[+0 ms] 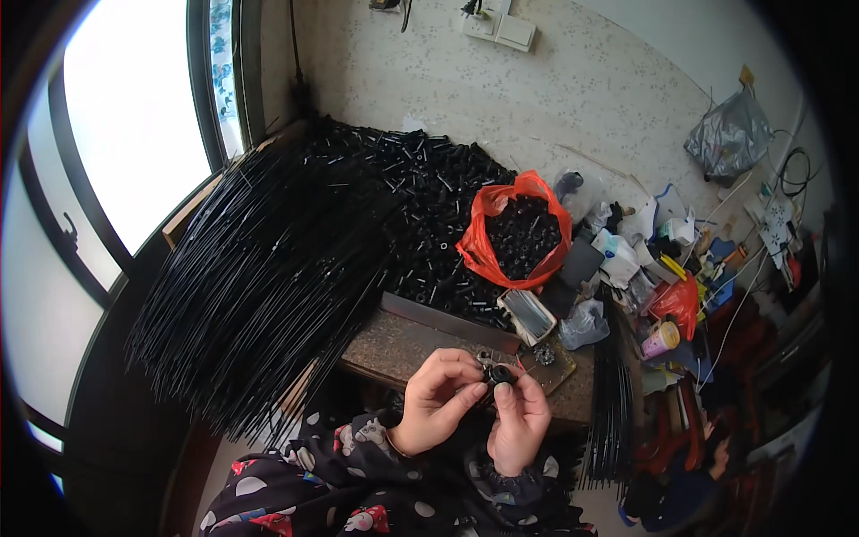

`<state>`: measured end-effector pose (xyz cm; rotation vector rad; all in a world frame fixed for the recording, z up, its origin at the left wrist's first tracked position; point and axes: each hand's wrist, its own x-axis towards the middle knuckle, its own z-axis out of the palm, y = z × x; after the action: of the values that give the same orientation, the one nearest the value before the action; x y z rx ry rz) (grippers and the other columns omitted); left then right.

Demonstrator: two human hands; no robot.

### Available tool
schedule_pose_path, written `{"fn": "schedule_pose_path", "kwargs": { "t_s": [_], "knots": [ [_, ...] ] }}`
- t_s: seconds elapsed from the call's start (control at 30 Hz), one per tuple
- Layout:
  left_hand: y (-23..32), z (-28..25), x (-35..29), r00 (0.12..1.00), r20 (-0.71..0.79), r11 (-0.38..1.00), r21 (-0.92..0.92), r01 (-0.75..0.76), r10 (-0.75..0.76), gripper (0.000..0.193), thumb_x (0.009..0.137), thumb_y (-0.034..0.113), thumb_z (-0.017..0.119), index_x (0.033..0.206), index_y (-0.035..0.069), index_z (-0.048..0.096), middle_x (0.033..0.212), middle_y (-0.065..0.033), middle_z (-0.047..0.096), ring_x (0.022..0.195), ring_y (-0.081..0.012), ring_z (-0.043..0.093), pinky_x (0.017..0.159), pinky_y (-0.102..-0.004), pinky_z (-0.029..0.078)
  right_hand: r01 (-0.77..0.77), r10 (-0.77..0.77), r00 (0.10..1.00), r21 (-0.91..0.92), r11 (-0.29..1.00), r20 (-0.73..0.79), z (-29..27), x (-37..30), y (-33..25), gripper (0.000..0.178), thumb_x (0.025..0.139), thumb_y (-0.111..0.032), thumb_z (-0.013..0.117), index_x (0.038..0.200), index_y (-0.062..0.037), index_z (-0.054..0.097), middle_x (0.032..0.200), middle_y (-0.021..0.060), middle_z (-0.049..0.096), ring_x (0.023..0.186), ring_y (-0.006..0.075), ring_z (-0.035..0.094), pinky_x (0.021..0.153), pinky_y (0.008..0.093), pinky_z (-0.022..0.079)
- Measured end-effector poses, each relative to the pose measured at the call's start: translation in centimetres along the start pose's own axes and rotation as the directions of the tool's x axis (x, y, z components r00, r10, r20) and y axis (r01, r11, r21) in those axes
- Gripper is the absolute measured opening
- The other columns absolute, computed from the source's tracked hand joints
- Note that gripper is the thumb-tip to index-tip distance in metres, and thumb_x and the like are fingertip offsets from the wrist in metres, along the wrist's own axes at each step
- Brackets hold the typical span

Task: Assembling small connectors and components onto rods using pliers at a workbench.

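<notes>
At the front edge of the worktop, both hands meet around a small black round part (501, 374) with a ring-like end. My left hand (434, 403) pinches its left side between thumb and fingers. From the right, my right hand (519, 421) grips the same part, thumb on its near side. The fingers hide most of the piece, so its exact kind does not show. Just beyond the hands is a small metal fixture (484, 357) on the worktop (394, 345). To the right of it sits a small dark toothed piece (544, 355).
A heap of short black tubular parts (420, 179) lies behind a metal strip (447, 322). Long thin black rods (259, 277) fan out at left; more rods (610, 403) hang at right. A red plastic bag (483, 246) holds black pieces. Clutter and a cup (660, 340) stand farther right.
</notes>
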<state>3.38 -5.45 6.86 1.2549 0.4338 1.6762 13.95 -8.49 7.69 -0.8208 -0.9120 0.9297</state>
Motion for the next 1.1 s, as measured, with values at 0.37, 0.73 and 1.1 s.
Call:
{"fn": "schedule_pose_path", "kwargs": {
  "t_s": [0.37, 0.73, 1.1],
  "knots": [
    [0.7, -1.9, 1.5, 0.886, 0.23, 0.839, -0.294, 0.458, -0.403, 0.015, 0.076, -0.002, 0.065, 0.09, -0.001, 0.06, 0.097, -0.0055, 0.054, 0.083, -0.0094, 0.052, 0.07, -0.0214, 0.044, 0.008, -0.002, 0.998, -0.105, 0.994, 0.058, -0.2, 0.3, -1.0, 0.021, 0.078, 0.001, 0.064, 0.098, 0.0036, 0.059, 0.091, 0.0058, 0.059, 0.082, 0.0095, 0.055, 0.074, 0.0194, 0.044],
    [1.9, -1.5, 1.7, 0.936, 0.348, 0.916, 0.356, -0.183, 0.052, 0.028, 0.081, 0.022, 0.064, 0.093, -0.002, 0.058, 0.084, -0.0098, 0.057, 0.074, -0.0157, 0.053, 0.065, -0.0251, 0.042, -0.071, 0.058, 0.96, 0.037, 0.997, 0.275, -1.7, 1.7, 0.8, 0.024, 0.071, -0.007, 0.073, 0.085, -0.0006, 0.055, 0.079, 0.0016, 0.052, 0.073, 0.0067, 0.051, 0.062, 0.0182, 0.042],
    [3.3, -2.9, 1.2, 0.621, 0.567, 0.687, -0.128, 0.715, -0.541, 0.054, 0.083, 0.05, 0.054, 0.1, 0.0, 0.046, 0.087, -0.0084, 0.052, 0.07, -0.0098, 0.051, 0.057, -0.0219, 0.038, 0.104, 0.061, 0.927, -0.408, 0.907, 0.371, -0.1, 2.0, -2.3, 0.084, 0.054, -0.022, 0.085, 0.123, -0.0075, 0.039, 0.101, 0.0035, 0.043, 0.081, 0.0096, 0.043, 0.068, 0.0224, 0.04]
  ]
}}
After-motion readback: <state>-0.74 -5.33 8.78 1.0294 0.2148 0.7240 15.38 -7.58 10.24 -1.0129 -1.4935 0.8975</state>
